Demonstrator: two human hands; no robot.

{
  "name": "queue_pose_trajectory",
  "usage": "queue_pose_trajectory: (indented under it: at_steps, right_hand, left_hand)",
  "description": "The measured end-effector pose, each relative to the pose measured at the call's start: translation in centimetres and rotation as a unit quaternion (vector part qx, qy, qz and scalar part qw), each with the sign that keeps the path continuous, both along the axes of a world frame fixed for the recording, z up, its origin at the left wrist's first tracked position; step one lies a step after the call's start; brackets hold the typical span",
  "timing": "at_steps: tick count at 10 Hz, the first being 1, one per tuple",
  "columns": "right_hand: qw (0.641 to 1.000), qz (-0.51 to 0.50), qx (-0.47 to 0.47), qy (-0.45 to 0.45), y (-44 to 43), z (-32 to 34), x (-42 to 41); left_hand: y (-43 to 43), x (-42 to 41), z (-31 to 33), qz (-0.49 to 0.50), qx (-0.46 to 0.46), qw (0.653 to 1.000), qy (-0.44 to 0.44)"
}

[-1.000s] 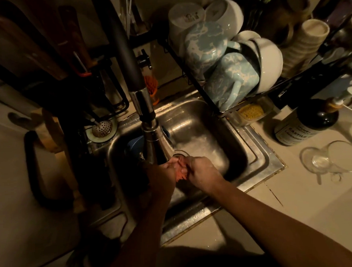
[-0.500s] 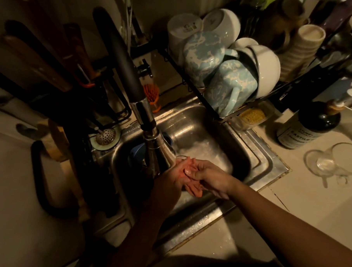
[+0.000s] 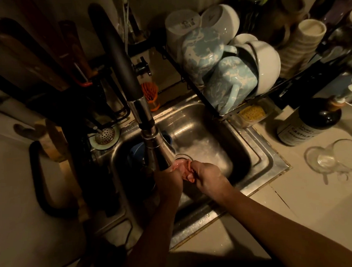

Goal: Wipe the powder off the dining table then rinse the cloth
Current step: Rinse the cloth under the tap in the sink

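Your left hand (image 3: 167, 181) and right hand (image 3: 208, 177) both pinch the cloth (image 3: 181, 169); the spout (image 3: 158, 152) sits at ten o'clock from it.

You face a pale countertop (image 3: 295, 198) with a stainless steel sink (image 3: 261, 160) set into it, its near right corner lifting a cracked seam in the surface. To your right, toward the far edge, a dark bottle with a white label (image 3: 307, 123) stands upright. Nearer you, a clear glass mug (image 3: 337, 158) lies tipped over, apart from the bottle. A black wire dish rack (image 3: 208, 105) runs along the sink's right back rim. A perforated metal strainer (image 3: 104, 134) sits at the sink's left rim.
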State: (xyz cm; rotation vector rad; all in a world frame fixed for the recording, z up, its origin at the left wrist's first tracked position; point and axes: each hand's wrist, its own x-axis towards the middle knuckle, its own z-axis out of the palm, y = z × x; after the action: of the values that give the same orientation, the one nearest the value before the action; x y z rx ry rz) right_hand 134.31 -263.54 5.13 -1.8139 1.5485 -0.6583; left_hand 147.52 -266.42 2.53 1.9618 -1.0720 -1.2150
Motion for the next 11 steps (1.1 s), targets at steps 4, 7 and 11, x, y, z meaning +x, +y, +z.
queue_pose_trajectory:
  at_steps: [4,7,11]
  right_hand:
    - [0.661,-0.072,0.519,-0.538,-1.8,1.9,-1.9]
    - [0.72,-0.079,0.485,-0.49,-2.7,2.5,-2.0]
    - [0.955,-0.171,0.112,-0.217,-1.8,-0.4,2.7]
  left_hand:
    - [0.7,1.7,3.2,-0.033,-0.011,0.993,0.117]
    - [1.0,2.9,2.0,-0.178,-0.084,0.98,0.032]
    - [-1.2,1.1,-1.8,0.107,-0.015,0.98,0.165]
